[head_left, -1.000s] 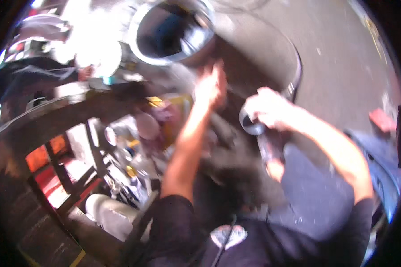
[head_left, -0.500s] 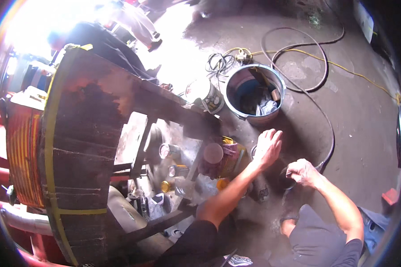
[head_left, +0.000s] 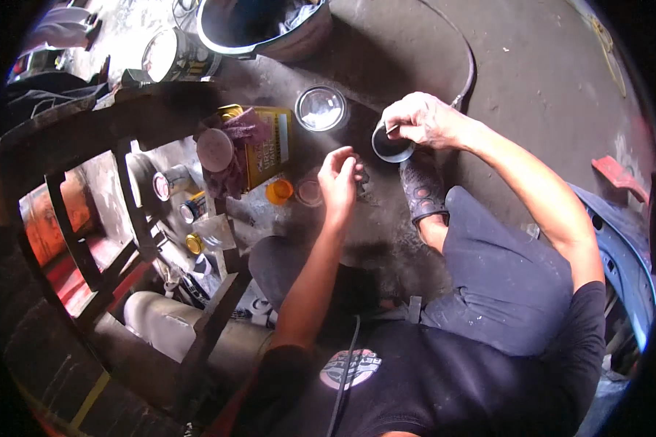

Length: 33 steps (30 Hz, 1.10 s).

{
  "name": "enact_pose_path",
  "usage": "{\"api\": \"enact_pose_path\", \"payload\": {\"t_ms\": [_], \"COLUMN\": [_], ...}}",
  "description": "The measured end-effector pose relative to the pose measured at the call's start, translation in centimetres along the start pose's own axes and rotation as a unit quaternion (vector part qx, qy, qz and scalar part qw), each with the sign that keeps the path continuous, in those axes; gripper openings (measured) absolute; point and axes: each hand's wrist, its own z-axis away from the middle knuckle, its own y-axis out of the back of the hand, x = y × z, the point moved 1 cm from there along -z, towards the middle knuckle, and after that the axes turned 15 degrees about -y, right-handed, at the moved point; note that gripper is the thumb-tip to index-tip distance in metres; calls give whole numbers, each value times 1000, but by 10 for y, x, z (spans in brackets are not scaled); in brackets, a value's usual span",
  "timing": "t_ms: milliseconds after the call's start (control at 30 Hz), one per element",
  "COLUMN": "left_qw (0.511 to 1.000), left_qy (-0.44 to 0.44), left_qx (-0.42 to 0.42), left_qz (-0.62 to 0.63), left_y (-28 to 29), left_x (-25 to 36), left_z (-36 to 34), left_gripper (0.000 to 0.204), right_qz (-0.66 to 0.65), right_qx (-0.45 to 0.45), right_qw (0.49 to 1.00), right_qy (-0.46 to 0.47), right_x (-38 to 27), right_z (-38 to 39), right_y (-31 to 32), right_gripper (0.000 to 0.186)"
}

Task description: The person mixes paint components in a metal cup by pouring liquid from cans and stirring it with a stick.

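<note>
My right hand (head_left: 434, 122) is closed on the rim of a round, dark cup (head_left: 395, 154) and holds it over the floor by my sandalled foot (head_left: 423, 189). What lies inside the cup is mostly in shadow. To its left hovers my left hand (head_left: 339, 178), fingers loosely bent and apart, with nothing visible in them. Just beyond stands a clear round container (head_left: 321, 109) with something white in it. Beside my left wrist are a small clear round container (head_left: 310, 191) and an orange cap (head_left: 279, 192).
A yellow rectangular tin (head_left: 273, 146) carries a pinkish rag (head_left: 248, 125) and a pale round lid (head_left: 215, 149). A dark metal frame (head_left: 211, 317) spans the left, small cans behind it. A large bucket (head_left: 270, 49) and a paint pail (head_left: 175, 57) stand far off; a hose (head_left: 470, 62) crosses the floor.
The view has tipped down toward my lap, so the bucket sits higher. My left hand has drawn back from the clear container, its fingers now more bent. The right hand still grips the cup.
</note>
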Motion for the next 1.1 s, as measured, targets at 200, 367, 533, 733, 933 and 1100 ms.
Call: {"api": "enact_pose_path", "payload": {"t_ms": [200, 367, 533, 733, 933, 1100], "left_qw": [975, 943, 967, 976, 965, 962], "left_qy": [62, 67, 86, -132, -237, -261], "left_qx": [27, 145, 132, -174, -114, -73], "left_qz": [211, 293, 201, -6, -22, -34], "left_y": [-10, 3, 3, -27, -54, -63], "left_x": [-88, -77, -39, -48, -48, -35], "left_z": [-77, -111, -97, -18, -23, -29], "left_gripper": [53, 44, 63, 94, 105, 93], "right_qz": [25, 26, 0, -12, 212, 206], "right_qx": [-28, 6, 2, -1, 109, 166], "right_qw": [999, 999, 999, 1000, 963, 958], "right_qy": [7, 42, 41, -10, 125, 108], "right_x": [-8, -12, -9, -2, -9, -5], "right_z": [-3, -2, -4, 1, 19, 21], "right_y": [5, 4, 2, 0, 0, -3], "right_gripper": [18, 12, 10, 13, 19, 15]}}
